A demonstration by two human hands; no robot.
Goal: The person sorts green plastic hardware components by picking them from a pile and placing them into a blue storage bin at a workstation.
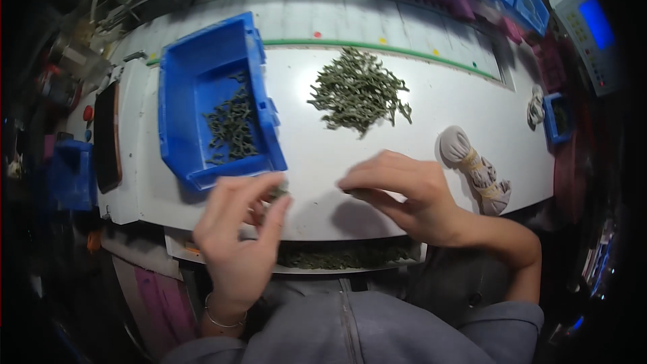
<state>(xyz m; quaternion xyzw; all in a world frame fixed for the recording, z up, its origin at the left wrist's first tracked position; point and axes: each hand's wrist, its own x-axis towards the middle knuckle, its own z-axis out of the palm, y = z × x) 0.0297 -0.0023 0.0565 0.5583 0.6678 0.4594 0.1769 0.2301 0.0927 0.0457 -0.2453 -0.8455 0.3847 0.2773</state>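
Observation:
My left hand is raised over the front edge of the white table, its fingers curled around a few small green pieces that show at the fingertips. To its right, my right hand hovers above the tabletop with thumb and forefinger close together. Blur hides whether anything sits between them. Ahead of both hands lies a loose heap of small dark green branching parts. Just beyond my left hand stands a blue plastic bin, tilted toward me, with more green parts inside.
A bundle of pale cloth tied with bands lies right of my right hand. Below the table edge an open drawer holds green pieces. A phone rests at the left. Beyond the green strip runs a slatted conveyor.

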